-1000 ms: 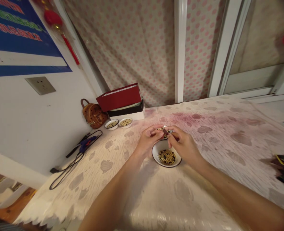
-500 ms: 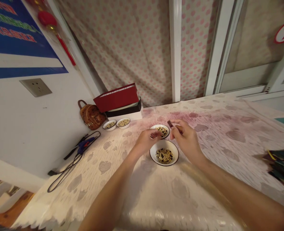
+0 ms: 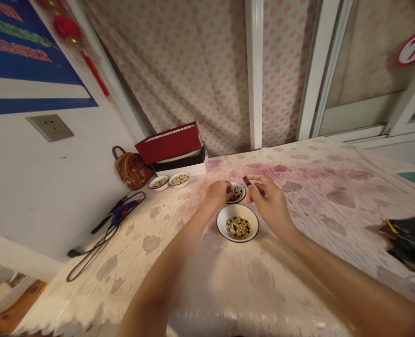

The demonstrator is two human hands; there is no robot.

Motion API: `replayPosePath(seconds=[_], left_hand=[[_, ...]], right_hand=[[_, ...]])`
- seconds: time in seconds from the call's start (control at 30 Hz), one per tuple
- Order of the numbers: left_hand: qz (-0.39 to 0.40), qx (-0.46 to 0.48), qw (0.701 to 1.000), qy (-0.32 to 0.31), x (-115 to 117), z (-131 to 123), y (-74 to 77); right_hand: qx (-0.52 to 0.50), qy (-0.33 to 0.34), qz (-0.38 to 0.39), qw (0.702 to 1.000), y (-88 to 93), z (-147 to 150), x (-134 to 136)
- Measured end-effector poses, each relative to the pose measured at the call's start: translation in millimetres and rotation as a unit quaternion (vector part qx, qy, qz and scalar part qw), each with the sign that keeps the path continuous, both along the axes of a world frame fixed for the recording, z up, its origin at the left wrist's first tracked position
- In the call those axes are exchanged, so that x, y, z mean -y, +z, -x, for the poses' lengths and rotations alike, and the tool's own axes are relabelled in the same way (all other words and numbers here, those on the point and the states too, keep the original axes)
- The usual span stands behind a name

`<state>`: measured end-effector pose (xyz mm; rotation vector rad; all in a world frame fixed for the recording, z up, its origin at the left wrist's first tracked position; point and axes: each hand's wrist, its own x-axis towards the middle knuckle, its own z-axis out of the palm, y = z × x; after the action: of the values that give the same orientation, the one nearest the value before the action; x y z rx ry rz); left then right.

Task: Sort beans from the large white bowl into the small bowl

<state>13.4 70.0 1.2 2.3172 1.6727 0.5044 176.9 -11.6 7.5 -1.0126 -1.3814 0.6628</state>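
My left hand (image 3: 219, 194) is bunched at the rim of a small white bowl (image 3: 241, 188) of mixed beans, its fingertips partly hiding the bowl. Whether those fingers pinch anything is hidden. My right hand (image 3: 266, 196) lies just right of that bowl, pinching a small dark brown piece (image 3: 246, 180) between thumb and finger. Nearer me, below both hands, stands a larger white bowl (image 3: 221, 223) with a dark rim, holding pale and dark beans. Neither hand touches it.
Two small bowls of grains (image 3: 159, 183) stand at the back by a red box (image 3: 168, 142) on a white box. A brown studded bag (image 3: 132, 168) and a blue glue gun (image 3: 123, 207) with black cord lie left on the patterned tablecloth (image 3: 189, 285). Dark papers (image 3: 409, 238) lie right.
My left hand has moved forward onto the far bowl's rim, and the two hands have drawn further apart. The view has shifted slightly.
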Motion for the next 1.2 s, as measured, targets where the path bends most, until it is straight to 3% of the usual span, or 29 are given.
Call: replayPosePath(seconds=[0.1, 0.23, 0.47, 0.6, 0.83, 1.03, 1.2], left_hand=[[-0.016, 0.052, 0.998, 0.011, -1, 6, -4.9], [-0.023, 0.207, 0.978, 0.015, 0, 13, -10.9], [0.051, 0.444, 0.895, 0.015, 5, 13, -17.3], [0.063, 0.489, 0.869, 0.025, 5, 11, -20.7], [0.053, 0.515, 0.855, -0.003, 14, 16, -16.0], [0.179, 0.611, 0.769, -0.063, 41, 16, -1.1], [0.219, 0.619, 0.75, -0.079, 50, 10, 3.8]], right_hand=[[0.006, 0.004, 0.001, 1.0, -0.1, 0, 0], [0.016, 0.005, 0.003, 1.0, -1.7, 0, -2], [0.053, 0.007, 0.015, 0.998, -5.7, 2, -3], [0.057, 0.008, 0.015, 0.998, -7.2, 2, -3], [0.071, 0.013, 0.018, 0.997, -10.5, 3, -4], [0.062, 0.033, 0.006, 0.998, -9.9, 6, -1], [0.074, 0.027, -0.013, 0.997, -7.1, 7, 4]])
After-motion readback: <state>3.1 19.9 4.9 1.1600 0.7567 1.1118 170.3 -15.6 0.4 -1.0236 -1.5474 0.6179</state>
